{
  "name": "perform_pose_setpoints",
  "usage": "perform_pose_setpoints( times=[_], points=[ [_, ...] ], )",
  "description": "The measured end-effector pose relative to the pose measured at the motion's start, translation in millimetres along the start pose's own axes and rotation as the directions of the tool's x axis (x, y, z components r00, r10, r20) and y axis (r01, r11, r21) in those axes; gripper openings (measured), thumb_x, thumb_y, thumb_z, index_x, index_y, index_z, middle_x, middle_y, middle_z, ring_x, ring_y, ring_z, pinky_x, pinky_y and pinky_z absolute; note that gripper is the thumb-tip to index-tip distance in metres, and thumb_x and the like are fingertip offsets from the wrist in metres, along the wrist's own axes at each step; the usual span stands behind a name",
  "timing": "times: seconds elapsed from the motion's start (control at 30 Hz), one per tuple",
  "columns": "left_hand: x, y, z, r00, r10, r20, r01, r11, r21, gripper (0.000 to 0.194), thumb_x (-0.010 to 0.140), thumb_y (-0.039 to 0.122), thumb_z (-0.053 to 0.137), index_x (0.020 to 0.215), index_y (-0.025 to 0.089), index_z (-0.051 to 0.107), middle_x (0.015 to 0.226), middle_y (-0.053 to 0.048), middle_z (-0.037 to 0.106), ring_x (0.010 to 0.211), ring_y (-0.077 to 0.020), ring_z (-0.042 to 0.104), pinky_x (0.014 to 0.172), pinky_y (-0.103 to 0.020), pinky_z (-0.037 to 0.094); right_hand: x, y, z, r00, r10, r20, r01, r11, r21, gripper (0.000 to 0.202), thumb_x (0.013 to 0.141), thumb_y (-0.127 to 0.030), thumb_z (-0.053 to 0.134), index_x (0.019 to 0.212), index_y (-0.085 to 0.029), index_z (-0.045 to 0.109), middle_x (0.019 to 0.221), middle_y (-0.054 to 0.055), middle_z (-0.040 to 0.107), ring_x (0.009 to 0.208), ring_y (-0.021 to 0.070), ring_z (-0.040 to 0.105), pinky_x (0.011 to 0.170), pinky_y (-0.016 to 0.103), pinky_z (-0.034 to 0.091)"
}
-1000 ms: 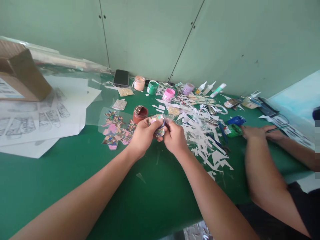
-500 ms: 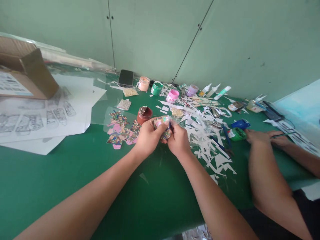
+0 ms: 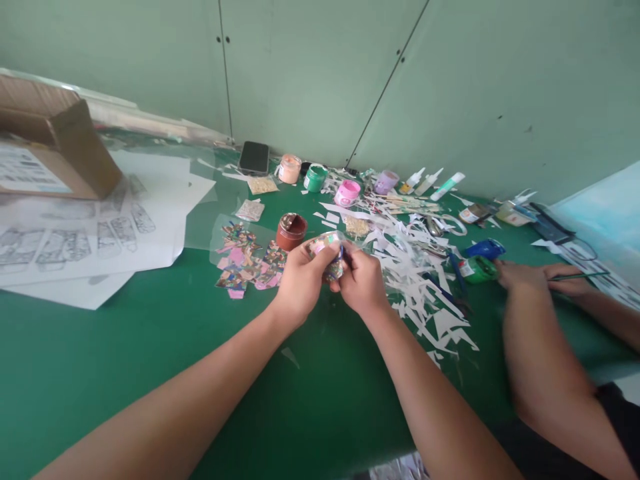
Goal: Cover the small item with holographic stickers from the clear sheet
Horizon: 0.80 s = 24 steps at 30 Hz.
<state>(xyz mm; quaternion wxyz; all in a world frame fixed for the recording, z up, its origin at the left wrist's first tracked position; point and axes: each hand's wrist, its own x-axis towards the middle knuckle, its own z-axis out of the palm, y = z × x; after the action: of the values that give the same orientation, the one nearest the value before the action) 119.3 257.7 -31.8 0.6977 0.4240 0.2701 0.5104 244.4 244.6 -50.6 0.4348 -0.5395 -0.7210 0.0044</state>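
Between my hands is a small piece covered in a colourful mosaic pattern (image 3: pixel 334 268), its exact kind unclear. My left hand (image 3: pixel 303 277) is closed on its left side, with the thumb lying across the front. My right hand (image 3: pixel 364 279) grips the right edge, fingers curled in. Just beyond my left hand stands an open jar of brown-red paint (image 3: pixel 291 233). Left of it, many colourful cut scraps (image 3: pixel 240 260) lie on a clear sheet. White paper strips (image 3: pixel 420 287) are strewn to the right of my right hand.
Paint jars, including a pink one (image 3: pixel 347 193) and a green one (image 3: pixel 315 178), line the back, near a black phone (image 3: pixel 254 158). Printed sheets (image 3: pixel 150 250) and a cardboard box (image 3: pixel 85 150) lie left. A co-worker's hands (image 3: pixel 525 275) hold a brush beside a green jar (image 3: pixel 477 270).
My right hand has shifted slightly down and right along the mosaic piece, which stays held between both hands. The view has moved a little.
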Motion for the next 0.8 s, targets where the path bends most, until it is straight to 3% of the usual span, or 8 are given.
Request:
perform_pose_setpoints(
  times=[0.17,0.4,0.5,0.67,0.8],
  points=[
    [3.0,-1.2,-2.1,0.998,0.010,-0.066,-0.012,0.999,-0.031,0.026,0.080,0.035,0.068,0.066,0.017,0.056,0.053,0.004,0.057,0.038,-0.0057,0.050,0.039,-0.018,0.040,0.1,0.5,0.5,0.998,-0.054,0.016,0.054,0.998,-0.029,0.028,0.087,-0.018,0.044,0.099,-0.021,0.069,0.080,0.006,0.076,0.065,0.0214,0.068,0.060,0.030,0.051],
    [4.2,2.1,-6.0,1.000,0.028,-0.003,-0.028,0.995,0.092,0.031,0.075,0.039,0.075,0.066,0.015,0.059,0.055,0.003,0.057,0.040,-0.0053,0.048,0.039,-0.018,0.040,-1.3,6.9,-0.8,1.000,0.007,-0.024,-0.009,0.998,-0.067,0.030,0.084,-0.020,0.049,0.106,-0.019,0.070,0.095,0.012,0.078,0.081,0.0277,0.073,0.072,0.037,0.057],
    [4.8,2.4,-7.3,1.000,0.017,0.020,-0.019,0.994,0.107,0.033,0.074,0.041,0.076,0.066,0.015,0.058,0.055,0.003,0.057,0.039,-0.0058,0.049,0.039,-0.019,0.040,-0.9,5.2,-2.0,0.999,0.044,-0.017,-0.044,0.999,-0.022,0.031,0.082,-0.022,0.052,0.108,-0.020,0.069,0.095,0.011,0.078,0.081,0.0281,0.073,0.072,0.038,0.057],
    [6.2,3.7,-9.1,0.999,0.026,0.026,-0.028,0.995,0.097,0.032,0.070,0.041,0.080,0.068,0.016,0.060,0.057,0.004,0.058,0.042,-0.0061,0.051,0.040,-0.019,0.044,0.8,-1.5,0.2,0.996,0.094,-0.006,-0.093,0.994,0.057,0.020,0.082,-0.023,0.052,0.094,-0.022,0.068,0.080,0.006,0.076,0.066,0.0236,0.067,0.060,0.033,0.052],
    [7.9,6.1,-11.8,0.999,0.019,0.049,-0.025,0.992,0.124,0.031,0.068,0.039,0.082,0.067,0.015,0.062,0.057,0.004,0.058,0.043,-0.0059,0.050,0.040,-0.018,0.044,1.1,-2.5,3.7,0.997,0.071,-0.024,-0.068,0.993,0.095,0.017,0.082,-0.022,0.050,0.089,-0.023,0.066,0.076,0.004,0.074,0.067,0.0225,0.066,0.057,0.030,0.049]
  ],
)
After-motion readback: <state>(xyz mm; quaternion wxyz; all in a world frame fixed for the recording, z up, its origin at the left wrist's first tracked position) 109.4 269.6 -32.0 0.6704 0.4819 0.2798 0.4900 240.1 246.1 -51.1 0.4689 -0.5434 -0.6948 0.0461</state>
